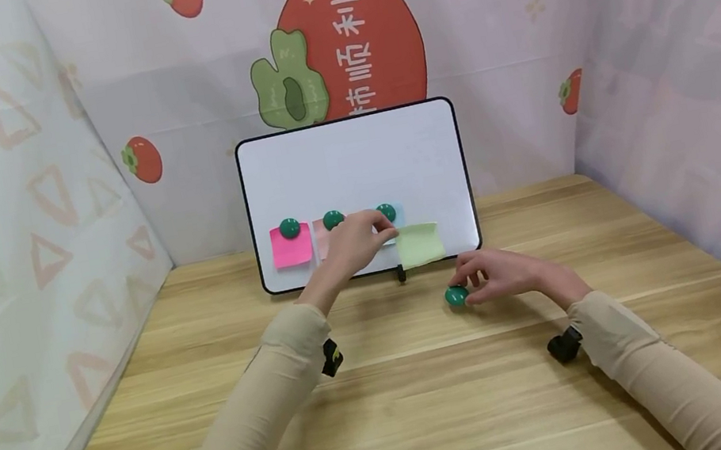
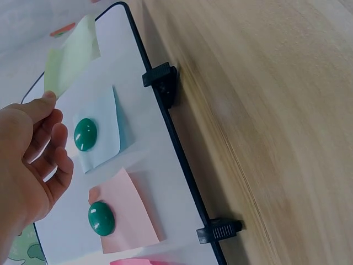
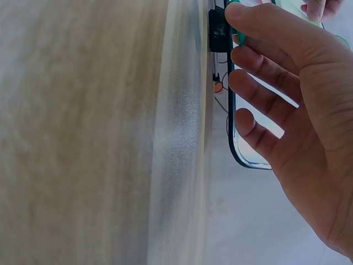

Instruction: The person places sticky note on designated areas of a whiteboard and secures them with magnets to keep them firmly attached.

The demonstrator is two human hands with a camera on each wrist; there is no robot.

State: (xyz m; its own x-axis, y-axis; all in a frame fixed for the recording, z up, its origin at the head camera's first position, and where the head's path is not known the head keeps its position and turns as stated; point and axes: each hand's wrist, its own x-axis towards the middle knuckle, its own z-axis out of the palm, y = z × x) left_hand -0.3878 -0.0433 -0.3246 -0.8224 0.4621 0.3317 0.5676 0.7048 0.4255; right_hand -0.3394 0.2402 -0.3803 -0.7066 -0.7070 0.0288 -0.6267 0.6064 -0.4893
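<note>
Between thumb and finger, my left hand pinches a pale green sticky note by its edge, in front of the lower right of a whiteboard. The left wrist view has the same note at its upper left, held at one corner. Lower and to the right, my right hand pinches a green round magnet just above the table. Its thumb hides most of that magnet in the right wrist view. Pink, light pink and light blue notes sit on the board under green magnets.
Black clips stand at the board's lower edge on the wooden table. A curtain with persimmon prints hangs behind, and pale cloth walls flank the table. Each wrist wears a small black camera.
</note>
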